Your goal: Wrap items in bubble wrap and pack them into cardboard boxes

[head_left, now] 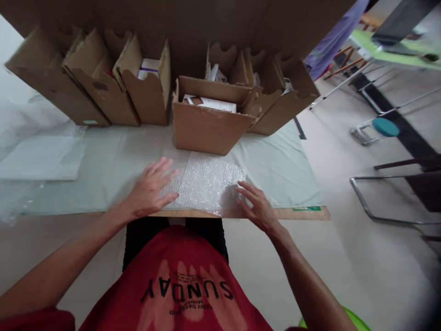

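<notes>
A sheet of clear bubble wrap lies flat near the front edge of the cloth-covered table. At its left side is my left hand, fingers spread and holding nothing. My right hand is at the wrap's right edge with its fingers apart and slightly bent. Whether its fingertips touch the wrap or hover just over it I cannot tell. Just behind the wrap stands a cardboard box with an open top and a white packet inside.
Several open cardboard file boxes line the back of the table against a tall cardboard panel. Stacked clear and white plastic sheets lie at the left. Off the right edge are a teal-topped stool and a metal-framed chair.
</notes>
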Tool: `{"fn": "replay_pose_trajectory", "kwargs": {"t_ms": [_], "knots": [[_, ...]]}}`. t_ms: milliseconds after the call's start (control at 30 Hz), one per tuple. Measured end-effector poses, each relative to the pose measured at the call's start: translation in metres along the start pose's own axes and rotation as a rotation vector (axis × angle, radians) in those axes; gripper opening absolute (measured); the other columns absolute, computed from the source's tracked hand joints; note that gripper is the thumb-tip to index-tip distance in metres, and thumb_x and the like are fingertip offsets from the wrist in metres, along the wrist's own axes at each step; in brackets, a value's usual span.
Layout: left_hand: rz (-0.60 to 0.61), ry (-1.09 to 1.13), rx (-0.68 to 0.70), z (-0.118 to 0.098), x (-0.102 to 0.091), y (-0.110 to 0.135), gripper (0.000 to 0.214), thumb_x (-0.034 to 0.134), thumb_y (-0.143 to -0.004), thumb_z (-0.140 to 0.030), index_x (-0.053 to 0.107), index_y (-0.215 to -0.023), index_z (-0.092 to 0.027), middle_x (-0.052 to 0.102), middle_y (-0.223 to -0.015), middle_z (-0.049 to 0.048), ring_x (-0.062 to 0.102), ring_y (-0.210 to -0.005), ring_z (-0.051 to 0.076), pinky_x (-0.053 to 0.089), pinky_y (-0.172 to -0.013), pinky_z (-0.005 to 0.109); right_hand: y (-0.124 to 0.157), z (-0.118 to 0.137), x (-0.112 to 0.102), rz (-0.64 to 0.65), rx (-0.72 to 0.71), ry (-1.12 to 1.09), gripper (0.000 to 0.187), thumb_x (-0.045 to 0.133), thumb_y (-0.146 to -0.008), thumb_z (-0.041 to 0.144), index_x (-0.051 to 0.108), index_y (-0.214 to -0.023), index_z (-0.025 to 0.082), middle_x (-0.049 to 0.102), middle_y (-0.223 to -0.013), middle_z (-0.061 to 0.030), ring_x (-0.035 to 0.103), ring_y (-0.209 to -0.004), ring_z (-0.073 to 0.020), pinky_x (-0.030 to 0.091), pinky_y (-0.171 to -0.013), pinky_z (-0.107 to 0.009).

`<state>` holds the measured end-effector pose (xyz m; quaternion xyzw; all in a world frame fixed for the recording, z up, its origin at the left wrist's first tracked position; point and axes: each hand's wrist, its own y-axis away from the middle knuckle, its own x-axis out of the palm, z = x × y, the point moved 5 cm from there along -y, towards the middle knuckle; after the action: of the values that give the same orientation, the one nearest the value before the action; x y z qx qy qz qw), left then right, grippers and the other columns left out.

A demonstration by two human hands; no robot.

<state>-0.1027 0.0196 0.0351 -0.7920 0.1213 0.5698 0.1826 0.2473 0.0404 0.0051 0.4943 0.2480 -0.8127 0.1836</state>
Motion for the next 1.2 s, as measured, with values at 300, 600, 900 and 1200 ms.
{"fn": "replay_pose_trajectory", "kwargs": {"t_ms": [300, 600, 900, 1200], "knots": [[0.23, -0.028, 0.186, -0.046, 0.06, 0.001, 0.062, 0.053, -0.097, -0.054, 0.047, -0.151, -0.025, 0.035, -0.166, 0.0124, 0.028, -0.155, 0.031, 0.022, -0.125, 0.054, -0.022, 0.027, 0.032, 0.169, -0.08, 0.035, 0.041, 0.051, -0.099, 0.028, 0.061, -0.139, 0.024, 0.057, -0.149, -0.0125, 0.049, -0.141, -0.0301, 0.045, -0.108, -0.054], [0.048, -0.01, -0.475, -0.004, 0.039, -0.037, 0.028, 0.052, -0.094, -0.033, 0.072, -0.109, -0.02, 0.073, -0.108, 0.0108, 0.07, -0.099, 0.026, 0.056, -0.087, 0.037, -0.023, 0.0, 0.036, 0.025, 0.058, 0.065, 0.041, 0.049, -0.101, 0.038, 0.062, -0.135, 0.022, 0.058, -0.148, -0.0134, 0.051, -0.139, -0.0326, 0.045, -0.107, -0.053], [0.122, 0.048, -0.589, -0.013, 0.051, -0.081, 0.02, 0.052, -0.09, -0.021, 0.073, -0.089, -0.02, 0.073, -0.1, 0.0106, 0.07, -0.09, 0.025, 0.052, -0.075, 0.035, -0.019, -0.003, 0.042, 0.01, 0.049, 0.063, 0.043, 0.046, -0.102, 0.039, 0.06, -0.137, 0.021, 0.056, -0.15, -0.0141, 0.048, -0.142, -0.0323, 0.043, -0.109, -0.053], [-0.172, 0.507, -0.618, -0.003, 0.029, -0.06, 0.012, 0.056, -0.083, -0.02, 0.066, -0.091, -0.02, 0.069, -0.075, -0.0001, 0.063, -0.068, 0.015, 0.046, -0.068, 0.026, -0.029, 0.018, 0.017, -0.092, 0.029, 0.103, 0.042, 0.051, -0.101, 0.036, 0.057, -0.14, 0.023, 0.054, -0.152, -0.0128, 0.047, -0.143, -0.0323, 0.042, -0.108, -0.051]]}}
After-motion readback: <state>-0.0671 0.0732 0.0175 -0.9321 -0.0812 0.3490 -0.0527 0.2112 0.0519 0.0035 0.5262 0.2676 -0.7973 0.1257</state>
